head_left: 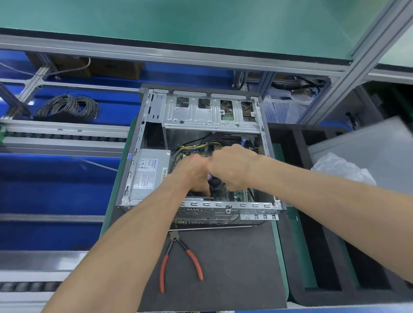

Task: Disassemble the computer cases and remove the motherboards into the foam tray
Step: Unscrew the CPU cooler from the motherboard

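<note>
- Head view: the case (200, 156) lies open on its side on a dark mat (222, 271) on the table, its power supply (148, 172) in the left bay and the drive cage (210, 112) at the far end.
- The motherboard (229, 193) is still seated in the case floor, right of the power supply; only green slivers of it show past the hands.
- The left hand (194, 174) reaches down onto the board beside the power supply, its grip bent downward; what its fingertips have hold of is hidden, so I cannot tell whether it is clenched on anything.
- The right hand (232, 166) is touching the left, knuckles up and grip curled over the board's middle; its hold is likewise hidden.
- Both grips sit directly over the board, so the task's thing lies under and just beyond them.
- Risks, as I judge them: yellow wires (195, 147) run to the board on the cage side, and tugging a connector at an angle could bend pins or tear a lead.
- Lifting the board before every screw and plug is free could flex or crack it.
- The case's sheet-metal edges sit close to both wrists and could cut.
- The pliers (180, 259) lie unused on the mat, nearer than the case; the foam tray (294, 272) waits right of the case.
</note>
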`<state>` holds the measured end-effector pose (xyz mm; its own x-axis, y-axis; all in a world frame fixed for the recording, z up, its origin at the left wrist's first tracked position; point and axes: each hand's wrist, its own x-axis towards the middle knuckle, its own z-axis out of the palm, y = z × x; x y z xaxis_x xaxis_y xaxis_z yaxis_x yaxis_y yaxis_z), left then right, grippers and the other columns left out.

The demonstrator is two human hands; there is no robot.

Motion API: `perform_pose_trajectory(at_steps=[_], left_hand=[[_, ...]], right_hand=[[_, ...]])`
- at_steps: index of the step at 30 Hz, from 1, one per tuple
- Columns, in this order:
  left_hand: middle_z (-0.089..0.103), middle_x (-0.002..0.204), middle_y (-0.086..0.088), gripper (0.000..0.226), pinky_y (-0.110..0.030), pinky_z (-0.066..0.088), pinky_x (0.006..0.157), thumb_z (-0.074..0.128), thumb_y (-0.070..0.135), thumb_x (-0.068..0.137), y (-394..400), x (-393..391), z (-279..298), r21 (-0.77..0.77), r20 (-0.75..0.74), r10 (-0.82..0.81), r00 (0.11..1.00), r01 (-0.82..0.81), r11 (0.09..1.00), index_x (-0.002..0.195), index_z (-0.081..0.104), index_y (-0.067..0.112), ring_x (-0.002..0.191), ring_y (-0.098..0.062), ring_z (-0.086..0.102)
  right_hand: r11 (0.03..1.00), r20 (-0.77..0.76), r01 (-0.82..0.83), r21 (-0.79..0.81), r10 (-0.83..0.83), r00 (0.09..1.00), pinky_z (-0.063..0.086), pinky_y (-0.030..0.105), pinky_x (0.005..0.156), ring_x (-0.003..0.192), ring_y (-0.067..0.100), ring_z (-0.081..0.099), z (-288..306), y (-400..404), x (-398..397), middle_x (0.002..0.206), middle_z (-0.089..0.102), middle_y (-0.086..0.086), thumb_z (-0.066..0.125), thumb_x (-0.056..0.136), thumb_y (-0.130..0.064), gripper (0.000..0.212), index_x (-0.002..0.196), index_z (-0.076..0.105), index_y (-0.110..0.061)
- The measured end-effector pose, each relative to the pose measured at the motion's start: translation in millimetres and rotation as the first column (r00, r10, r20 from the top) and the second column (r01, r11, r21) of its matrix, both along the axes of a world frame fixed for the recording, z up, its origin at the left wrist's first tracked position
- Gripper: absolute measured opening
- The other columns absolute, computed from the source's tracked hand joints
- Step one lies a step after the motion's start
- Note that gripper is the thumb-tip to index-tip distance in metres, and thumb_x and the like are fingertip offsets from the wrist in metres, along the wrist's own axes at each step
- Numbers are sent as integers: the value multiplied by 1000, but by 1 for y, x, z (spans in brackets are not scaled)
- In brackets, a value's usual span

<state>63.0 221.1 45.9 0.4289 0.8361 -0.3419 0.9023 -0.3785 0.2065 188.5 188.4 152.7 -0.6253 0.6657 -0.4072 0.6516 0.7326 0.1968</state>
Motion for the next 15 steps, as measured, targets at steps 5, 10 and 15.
perform_pose_trajectory(at_steps=[5,10,15], left_hand=[[52,79,2,75,-34,45,61,89,44,46,0,3,0,55,25,-12,1000,11,998,104,50,20,85,-27,60],[54,77,3,66,-36,50,61,86,46,44,2,1,-6,57,28,-25,999,24,998,92,48,23,78,-26,56],[50,70,12,43,-34,51,69,81,55,57,4,4,-6,-19,-58,-43,997,42,999,69,48,30,82,-23,58]], right_hand=[[863,125,457,-214,-440,889,49,32,56,58,26,59,4,14,18,77,50,9,44,88,-16,18,75,46,-5],[923,7,345,-171,-349,937,35,31,52,58,18,42,1,9,16,78,42,2,54,88,-15,12,89,43,-12],[999,-119,50,-12,-51,992,36,35,58,65,25,44,-3,-1,-1,72,34,0,68,79,-11,22,83,46,-16]])
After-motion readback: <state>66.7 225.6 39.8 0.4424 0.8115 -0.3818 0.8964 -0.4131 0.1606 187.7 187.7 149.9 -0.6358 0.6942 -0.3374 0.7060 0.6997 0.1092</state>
